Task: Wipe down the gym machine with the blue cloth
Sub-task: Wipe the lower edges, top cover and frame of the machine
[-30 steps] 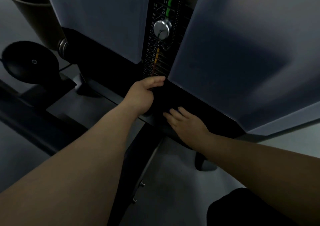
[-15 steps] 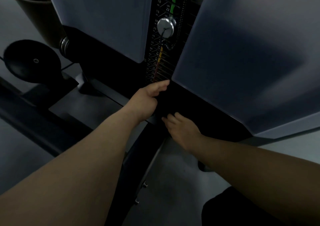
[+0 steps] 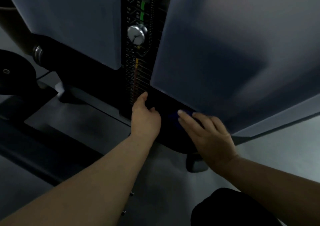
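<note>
The gym machine [image 3: 225, 52] fills the view: two grey shroud panels with a dark weight stack and a silver selector knob [image 3: 136, 34] between them. My right hand [image 3: 206, 134] lies with straight fingers on the blue cloth [image 3: 187, 113], pressing it against the black base under the right panel. Only a small patch of the cloth shows beyond the fingertips. My left hand [image 3: 144, 115] rests against the black frame at the foot of the weight stack, thumb up along its edge; its fingers are hidden in shadow.
A black round pad [image 3: 15, 75] and a chrome joint [image 3: 38, 52] sit at the left. A dark frame rail [image 3: 52, 147] runs across the grey floor. A rubber foot [image 3: 196, 163] stands under the base. My dark-clothed knee [image 3: 230, 208] is at the bottom right.
My right hand has slid to the right along the black base, and the blue cloth now shows under its fingertips. The left hand has stayed at the foot of the weight stack.
</note>
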`<control>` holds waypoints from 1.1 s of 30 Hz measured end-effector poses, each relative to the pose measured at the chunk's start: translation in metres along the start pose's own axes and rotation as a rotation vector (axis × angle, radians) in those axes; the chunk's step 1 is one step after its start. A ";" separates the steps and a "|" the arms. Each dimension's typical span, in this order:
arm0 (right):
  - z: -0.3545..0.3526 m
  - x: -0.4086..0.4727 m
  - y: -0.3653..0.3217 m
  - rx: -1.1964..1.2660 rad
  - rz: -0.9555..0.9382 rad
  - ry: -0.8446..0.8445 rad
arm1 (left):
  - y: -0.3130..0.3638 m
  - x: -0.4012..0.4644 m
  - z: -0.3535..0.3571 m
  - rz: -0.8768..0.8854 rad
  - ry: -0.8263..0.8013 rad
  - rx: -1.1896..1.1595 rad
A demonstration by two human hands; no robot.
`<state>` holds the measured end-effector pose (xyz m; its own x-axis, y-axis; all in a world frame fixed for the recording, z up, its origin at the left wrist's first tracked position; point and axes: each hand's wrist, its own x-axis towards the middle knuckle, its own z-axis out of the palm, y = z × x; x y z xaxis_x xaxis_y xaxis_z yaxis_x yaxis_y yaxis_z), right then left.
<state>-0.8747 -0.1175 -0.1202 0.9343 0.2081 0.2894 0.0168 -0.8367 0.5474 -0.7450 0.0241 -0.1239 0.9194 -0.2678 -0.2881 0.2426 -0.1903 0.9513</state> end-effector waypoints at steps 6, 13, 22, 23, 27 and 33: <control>-0.028 -0.013 0.025 0.050 -0.016 -0.041 | 0.001 -0.024 0.030 -0.049 -0.052 -0.014; -0.009 -0.044 0.019 -0.061 -0.129 -0.341 | 0.001 -0.026 0.039 -0.112 -0.003 -0.033; 0.049 -0.020 -0.033 -0.264 -0.579 -0.762 | -0.012 -0.016 0.008 -0.151 -0.020 -0.113; 0.050 -0.021 -0.033 -0.277 -0.616 -0.762 | -0.014 -0.009 0.001 -0.174 -0.001 -0.126; 0.050 -0.025 -0.037 -0.220 -0.688 -0.757 | -0.027 0.017 -0.022 -0.314 0.055 -0.202; 0.077 0.031 -0.083 0.067 -0.428 -0.625 | -0.058 0.025 -0.052 -0.440 0.053 -0.025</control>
<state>-0.8194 -0.0806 -0.2164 0.8689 0.2124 -0.4471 0.4260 -0.7809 0.4568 -0.7199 0.0772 -0.1806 0.7414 -0.1171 -0.6608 0.6213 -0.2524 0.7418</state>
